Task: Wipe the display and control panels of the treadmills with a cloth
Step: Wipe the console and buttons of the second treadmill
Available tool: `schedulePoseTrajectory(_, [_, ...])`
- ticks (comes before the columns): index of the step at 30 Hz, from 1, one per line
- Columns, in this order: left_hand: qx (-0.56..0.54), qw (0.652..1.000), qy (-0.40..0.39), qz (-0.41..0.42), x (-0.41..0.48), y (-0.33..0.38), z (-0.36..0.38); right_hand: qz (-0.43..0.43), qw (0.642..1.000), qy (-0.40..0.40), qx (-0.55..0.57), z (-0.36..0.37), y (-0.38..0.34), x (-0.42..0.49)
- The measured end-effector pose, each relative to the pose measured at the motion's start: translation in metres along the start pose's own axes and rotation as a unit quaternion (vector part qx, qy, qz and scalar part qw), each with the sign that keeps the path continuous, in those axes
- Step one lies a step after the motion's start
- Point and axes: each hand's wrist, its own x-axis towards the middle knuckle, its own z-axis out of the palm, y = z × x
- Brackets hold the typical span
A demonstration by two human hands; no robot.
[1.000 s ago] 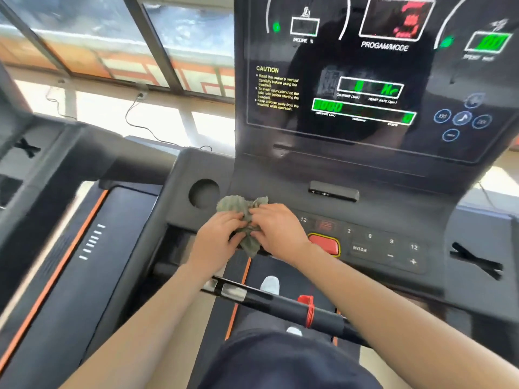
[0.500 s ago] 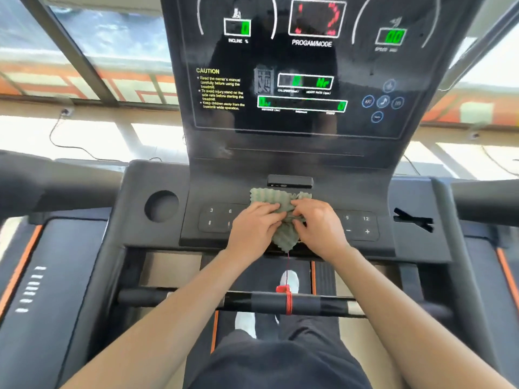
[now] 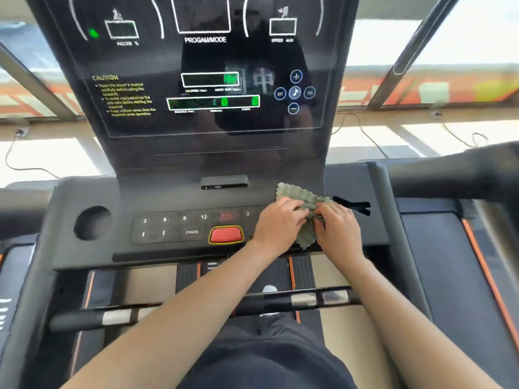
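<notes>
Left hand (image 3: pixel 276 223) and right hand (image 3: pixel 338 228), fingers clamped on the cloth (image 3: pixel 302 196), at right end of control panel (image 3: pixel 179 227); I judge display (image 3: pixel 213 80) not yet wiped.

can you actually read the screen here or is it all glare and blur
Head view: the windows behind are blown out white. Head view: the glossy display mirrors a dark silhouette across its middle. Head view: the caution text is smeared by motion blur, while the cloth reads fairly sharp.
</notes>
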Motion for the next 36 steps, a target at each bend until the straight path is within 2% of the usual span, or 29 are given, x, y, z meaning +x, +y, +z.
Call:
schedulePoseTrajectory(3, [-0.008, 1.0, 0.015, 0.013, -0.012, 0.02, 0.014, 0.002, 1.0, 0.023, -0.004, -0.005, 0.01, -0.024])
schedulePoseTrajectory(9, [0.019, 0.997, 0.069, 0.022, -0.067, 0.018, 0.006, -0.07, 0.996, 0.06, -0.004, 0.008, -0.008, -0.065])
schedulePoseTrajectory(14, [0.069, 0.992, 0.109, -0.011, -0.112, -0.01, -0.019, -0.128, 0.991, 0.022, 0.02, 0.028, -0.056, -0.069])
schedulePoseTrajectory(19, [0.092, 0.985, 0.139, -0.045, -0.146, -0.053, -0.051, -0.151, 0.988, 0.001, 0.041, 0.05, -0.114, -0.056])
schedulePoseTrajectory(26, [0.082, 0.99, 0.113, -0.023, -0.151, -0.096, -0.072, -0.197, 0.979, -0.039, -0.032, 0.065, -0.159, -0.033])
schedulePoseTrajectory(30, [0.061, 0.987, 0.136, -0.054, -0.164, -0.115, -0.081, -0.227, 0.972, -0.054, 0.003, 0.07, -0.187, -0.02])
schedulePoseTrajectory(36, [0.095, 0.973, 0.179, -0.114, -0.189, -0.145, -0.113, -0.308, 0.947, -0.075, 0.061, 0.094, -0.224, 0.005])
